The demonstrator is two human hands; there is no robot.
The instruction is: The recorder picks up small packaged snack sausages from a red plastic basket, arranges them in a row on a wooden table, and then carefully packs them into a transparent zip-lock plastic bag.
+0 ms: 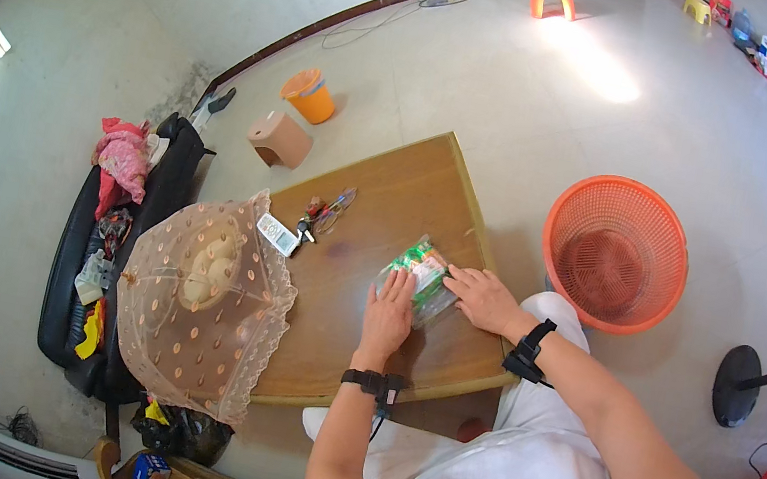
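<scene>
A clear plastic package with green and white printing (424, 271) lies on the wooden table (390, 202) near its right edge. My left hand (388, 314) rests on the package's left side, fingers extended. At its right side, my right hand (483, 300) touches the edge with bent fingers. Whether either hand grips the plastic cannot be told. Left of the hands, a lace mesh food cover (212, 355) stands over pale round items (211, 271). Beside the cover lie a white remote-like device (278, 235), keys (306, 230) and a pair of glasses (336, 210).
An orange plastic basket (625, 196) stands on the floor right of the table. Beyond the table are a pink stool (281, 139) and an orange bin (312, 98). A black sofa (71, 263) holds cloths and bags. At right stands a round black base (737, 386) with a pole.
</scene>
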